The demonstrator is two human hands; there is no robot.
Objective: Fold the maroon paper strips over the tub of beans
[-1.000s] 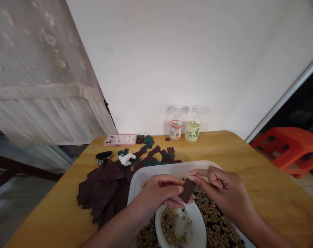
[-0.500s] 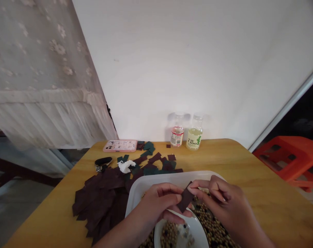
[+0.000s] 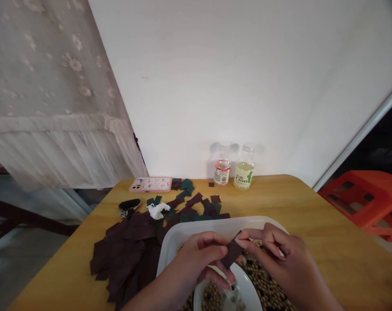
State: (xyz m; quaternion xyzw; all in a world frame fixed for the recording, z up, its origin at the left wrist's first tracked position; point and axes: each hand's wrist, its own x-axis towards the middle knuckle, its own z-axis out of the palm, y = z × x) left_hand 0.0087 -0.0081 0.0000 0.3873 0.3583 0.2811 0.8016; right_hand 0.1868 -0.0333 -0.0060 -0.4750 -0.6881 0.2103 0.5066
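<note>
My left hand (image 3: 202, 257) pinches a small dark brown rectangular piece (image 3: 232, 255), thin and flat like cloth or paper, between thumb and fingers. The fingertips of my right hand (image 3: 273, 248) are closed on its upper corner. Both hands are over a white plastic tub (image 3: 212, 225) holding many small tan and dark beads or seeds (image 3: 263, 280). Below my left fingers, a white bowl (image 3: 252, 289) sits inside the tub with more of these and some pale and black bits. My hands hide part of the tub and bowl.
Left of the tub lies a heap of dark brown pieces (image 3: 124, 255), with green pieces (image 3: 187, 186) behind. Also on the wooden table (image 3: 315, 224) are a pink-cased phone (image 3: 150, 184), a black-handled tool (image 3: 129, 203), crumpled white tissue (image 3: 158, 211) and two bottles (image 3: 244, 173). An orange stool (image 3: 364, 194) stands right.
My left hand's lower fingers have shifted down toward the bowl. Both hands keep their grip on the brown piece, and the view has tilted very slightly.
</note>
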